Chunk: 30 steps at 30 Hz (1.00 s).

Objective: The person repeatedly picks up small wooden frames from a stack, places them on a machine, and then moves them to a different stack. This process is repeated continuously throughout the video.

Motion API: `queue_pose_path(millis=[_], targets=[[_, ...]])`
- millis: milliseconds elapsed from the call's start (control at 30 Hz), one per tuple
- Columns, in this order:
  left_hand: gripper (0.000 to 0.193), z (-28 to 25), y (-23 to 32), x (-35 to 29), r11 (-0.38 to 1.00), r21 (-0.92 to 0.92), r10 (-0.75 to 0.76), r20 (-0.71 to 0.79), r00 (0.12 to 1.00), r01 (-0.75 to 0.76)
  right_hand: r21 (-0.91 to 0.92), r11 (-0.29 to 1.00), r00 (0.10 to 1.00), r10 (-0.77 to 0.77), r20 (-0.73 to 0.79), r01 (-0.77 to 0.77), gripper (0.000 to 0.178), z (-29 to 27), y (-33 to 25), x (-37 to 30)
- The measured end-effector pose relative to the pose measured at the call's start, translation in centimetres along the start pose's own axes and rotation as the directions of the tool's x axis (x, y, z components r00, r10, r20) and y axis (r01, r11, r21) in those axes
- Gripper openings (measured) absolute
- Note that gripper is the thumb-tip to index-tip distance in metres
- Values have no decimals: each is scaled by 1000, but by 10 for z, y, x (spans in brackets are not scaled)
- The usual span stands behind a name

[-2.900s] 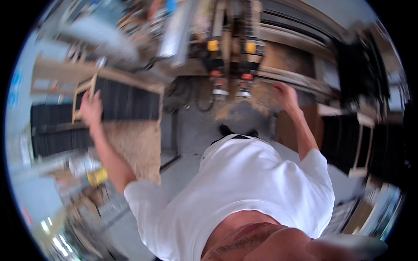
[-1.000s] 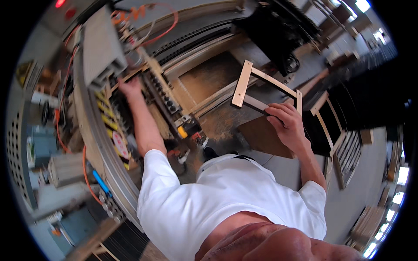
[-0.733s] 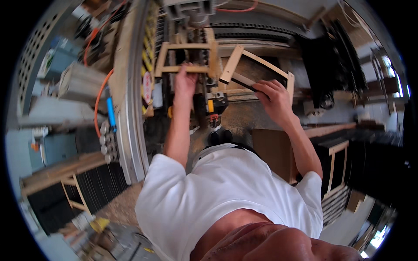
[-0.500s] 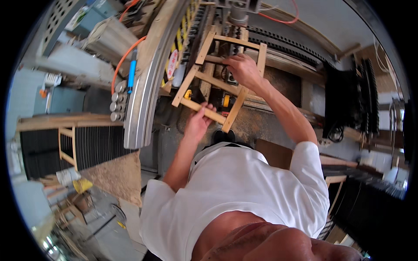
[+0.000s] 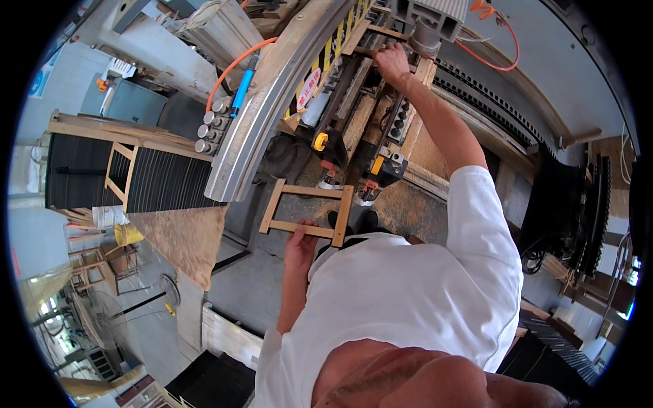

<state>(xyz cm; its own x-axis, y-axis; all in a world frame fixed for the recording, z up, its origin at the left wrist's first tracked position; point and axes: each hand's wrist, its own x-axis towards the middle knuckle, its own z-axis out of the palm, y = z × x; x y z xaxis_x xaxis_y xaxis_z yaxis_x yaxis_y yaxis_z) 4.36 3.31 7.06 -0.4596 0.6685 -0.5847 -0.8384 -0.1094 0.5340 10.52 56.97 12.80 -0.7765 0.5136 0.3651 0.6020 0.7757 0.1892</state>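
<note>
One small rectangular light-wood frame (image 5: 307, 212) held low at left side, over grey floor, just in front of machine base. Left hand (image 5: 300, 246) grips frame's near rail, fingers curled around it, arm bent, elbow down. Right arm stretched full length up and forward; right hand (image 5: 392, 60) closed on second wooden frame piece (image 5: 381, 32) on long grey woodworking machine (image 5: 286, 88), under grey clamp head (image 5: 427, 20). Stack of dark slatted panels (image 5: 102, 170) well apart at left.
</note>
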Motion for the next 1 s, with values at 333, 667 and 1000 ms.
queue_pose_path(millis=[333, 667, 1000], targets=[[29, -58, -16, 10, 979, -72, 173, -192, 966, -189, -109, 993, 992, 54, 118, -41, 19, 34, 53, 55], [31, -67, -33, 27, 990, 22, 136, -432, 892, -140, 7, 994, 987, 108, 117, -110, 18, 42, 60, 63], [33, -57, -35, 21, 900, 400, 362, -471, 804, -172, -62, 997, 994, 44, 98, -38, 14, 46, 66, 66]])
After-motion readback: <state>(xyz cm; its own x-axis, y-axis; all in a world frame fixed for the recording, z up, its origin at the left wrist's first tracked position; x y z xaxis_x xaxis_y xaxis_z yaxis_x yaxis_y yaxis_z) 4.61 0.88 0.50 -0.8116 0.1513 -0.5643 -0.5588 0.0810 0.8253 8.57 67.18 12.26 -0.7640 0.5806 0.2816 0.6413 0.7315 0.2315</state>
